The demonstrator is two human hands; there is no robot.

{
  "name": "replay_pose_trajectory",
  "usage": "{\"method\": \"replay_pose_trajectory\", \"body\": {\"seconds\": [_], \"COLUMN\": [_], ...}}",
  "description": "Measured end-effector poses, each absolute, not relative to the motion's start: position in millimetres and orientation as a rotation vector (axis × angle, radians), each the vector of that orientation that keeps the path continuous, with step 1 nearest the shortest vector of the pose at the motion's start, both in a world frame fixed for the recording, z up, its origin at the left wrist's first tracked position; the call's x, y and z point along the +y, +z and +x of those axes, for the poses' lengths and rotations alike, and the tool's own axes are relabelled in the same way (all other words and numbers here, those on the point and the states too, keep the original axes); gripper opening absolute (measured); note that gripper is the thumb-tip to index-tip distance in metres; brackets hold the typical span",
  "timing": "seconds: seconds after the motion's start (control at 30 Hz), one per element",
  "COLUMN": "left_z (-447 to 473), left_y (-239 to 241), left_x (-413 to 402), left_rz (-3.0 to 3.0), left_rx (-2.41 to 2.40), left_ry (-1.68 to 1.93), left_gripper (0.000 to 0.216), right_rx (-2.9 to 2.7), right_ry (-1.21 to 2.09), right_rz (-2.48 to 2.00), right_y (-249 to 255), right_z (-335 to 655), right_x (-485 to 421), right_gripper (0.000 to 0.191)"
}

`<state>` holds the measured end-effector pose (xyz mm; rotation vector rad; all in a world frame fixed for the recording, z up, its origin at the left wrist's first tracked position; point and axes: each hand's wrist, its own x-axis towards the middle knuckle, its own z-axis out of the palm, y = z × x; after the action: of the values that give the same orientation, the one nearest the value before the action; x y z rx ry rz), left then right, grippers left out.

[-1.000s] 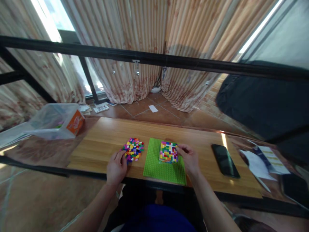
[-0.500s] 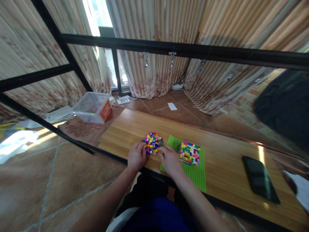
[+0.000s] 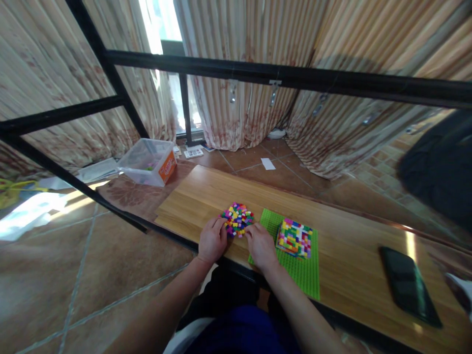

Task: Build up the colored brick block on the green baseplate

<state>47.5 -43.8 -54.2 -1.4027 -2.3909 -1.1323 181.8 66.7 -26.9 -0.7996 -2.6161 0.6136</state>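
A heap of small loose bricks in many colours (image 3: 238, 218) lies on the wooden table (image 3: 191, 196). My left hand (image 3: 211, 240) rests at the heap's left edge, fingers curled and touching the bricks. My right hand (image 3: 261, 245) sits at the heap's right edge, fingertips bent down onto the bricks. Whether either hand pinches a brick is hidden by the fingers. To the right lies a green baseplate (image 3: 302, 270) carrying a square block of many-coloured bricks (image 3: 295, 238).
A black phone (image 3: 409, 286) lies on the table at the right. A clear plastic box with an orange label (image 3: 151, 161) stands on the floor at the left. A black metal frame (image 3: 258, 76) crosses in front of the curtains. Papers lie at the far right edge.
My right hand has left the brick block on the baseplate and moved left to the loose heap. The camera has turned left. My left hand stays at the heap.
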Motion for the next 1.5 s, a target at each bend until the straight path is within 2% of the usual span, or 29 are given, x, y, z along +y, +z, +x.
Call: {"method": "replay_pose_trajectory", "body": {"seconds": [0.47,0.7,1.17,1.3,1.5], "left_z": [46.1,44.5,44.5,44.5,43.6], "left_y": [-50.8,-51.2,-50.7,-50.0,-51.5], "left_x": [-44.1,-43.7,-43.2,-43.1,-43.2], "left_rz": [-1.414,-1.423,-1.404,-1.41,-1.419], "left_rx": [-2.345,-2.342,-2.335,-2.334,-2.315], "left_ry": [-1.128,-1.121,-1.095,-1.085,-1.089], "left_gripper": [0.023,0.023,0.023,0.024,0.023], "right_rx": [-2.268,-2.186,-2.252,-2.162,-1.838], "right_ry": [0.639,0.443,0.271,0.385,0.828], "right_rz": [-0.925,-1.17,-1.201,-1.242,-1.375], "right_y": [17.2,15.0,5.8,5.3,-0.7], "right_z": [249.4,294.7,293.8,291.9,291.6], "right_x": [81.6,126.5,147.0,146.2,149.4], "right_gripper": [0.02,0.026,0.025,0.025,0.03]}}
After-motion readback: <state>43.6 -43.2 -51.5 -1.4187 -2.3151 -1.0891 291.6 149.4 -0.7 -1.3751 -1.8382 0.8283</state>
